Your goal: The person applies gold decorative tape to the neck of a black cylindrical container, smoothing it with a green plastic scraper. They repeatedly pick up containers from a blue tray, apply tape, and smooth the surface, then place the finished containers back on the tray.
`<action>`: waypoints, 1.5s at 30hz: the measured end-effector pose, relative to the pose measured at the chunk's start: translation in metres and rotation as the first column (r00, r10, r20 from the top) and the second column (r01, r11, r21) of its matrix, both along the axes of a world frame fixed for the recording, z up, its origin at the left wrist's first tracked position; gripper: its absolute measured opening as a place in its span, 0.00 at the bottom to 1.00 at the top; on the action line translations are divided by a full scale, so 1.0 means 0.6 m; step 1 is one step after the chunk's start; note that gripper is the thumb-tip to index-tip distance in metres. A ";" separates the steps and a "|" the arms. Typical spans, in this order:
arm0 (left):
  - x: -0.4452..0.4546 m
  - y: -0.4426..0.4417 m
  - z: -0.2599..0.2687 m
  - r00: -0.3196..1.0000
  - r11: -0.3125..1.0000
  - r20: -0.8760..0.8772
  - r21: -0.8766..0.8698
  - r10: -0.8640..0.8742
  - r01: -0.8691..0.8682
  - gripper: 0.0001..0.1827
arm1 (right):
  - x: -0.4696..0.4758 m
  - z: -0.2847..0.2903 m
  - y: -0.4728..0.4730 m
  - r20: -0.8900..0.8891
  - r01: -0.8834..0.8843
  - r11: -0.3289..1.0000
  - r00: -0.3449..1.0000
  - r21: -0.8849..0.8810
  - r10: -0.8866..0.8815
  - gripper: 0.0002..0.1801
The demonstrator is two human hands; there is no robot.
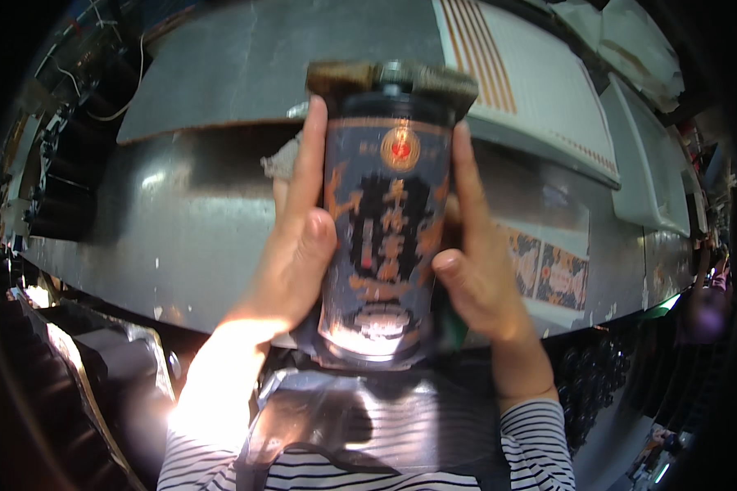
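Observation:
A dark ceramic-looking bottle (387,233) with gold and black decoration, a red-centred round emblem and writing is held upright in front of me, between both palms. My left hand (301,239) presses along its left side, thumb on the front. A crumpled whitish cloth (281,158) shows behind the left fingers; whether they grip it cannot be told. On the opposite side my right hand (482,264) lies flat along the bottle, with its thumb near the lower front. Blurred brown blocks (339,78) flank a shiny neck or cap (394,73) at the top; how they join the bottle is unclear.
Beneath is a metal worktable (209,245) with a grey board (270,61) at the back. Printed label sheets (562,276), a white striped panel (528,80) and a white plastic tub (645,159) are rightward. Dark cylindrical containers (64,205) stand left; dark rounded items (589,380) fill the lower right.

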State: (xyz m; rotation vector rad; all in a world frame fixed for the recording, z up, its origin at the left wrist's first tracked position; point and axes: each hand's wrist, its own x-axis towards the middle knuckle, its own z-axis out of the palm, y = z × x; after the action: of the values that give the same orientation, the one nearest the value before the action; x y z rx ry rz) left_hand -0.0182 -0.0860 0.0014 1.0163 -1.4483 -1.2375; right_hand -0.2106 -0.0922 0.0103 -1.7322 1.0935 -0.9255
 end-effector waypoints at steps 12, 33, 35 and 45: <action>0.081 0.022 -0.036 0.958 0.964 0.180 -0.102 -0.225 0.246 0.72 | -0.041 -0.023 0.021 -0.035 -0.124 0.992 0.992 -0.006 0.124 0.74; 0.060 0.099 0.025 0.835 0.959 0.473 0.149 -0.282 0.240 0.59 | -0.129 -0.002 -0.038 0.438 0.011 0.833 0.847 0.553 -0.302 0.41; 0.057 0.105 0.043 0.895 0.945 0.329 0.226 -0.302 0.236 0.55 | -0.160 -0.015 -0.025 0.295 0.205 0.697 0.798 0.687 -0.526 0.31; 0.041 0.114 -0.003 0.999 0.996 -0.030 0.093 -0.012 0.015 0.47 | 0.005 0.183 0.091 -0.553 -0.155 0.880 0.822 -0.450 -0.139 0.20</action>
State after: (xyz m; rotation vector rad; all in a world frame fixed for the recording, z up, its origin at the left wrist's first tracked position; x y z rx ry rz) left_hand 0.0066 -0.0175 -0.0002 1.0480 -1.3879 -1.3350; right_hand -0.2075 -0.0376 0.1201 -2.5434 1.3005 -0.7119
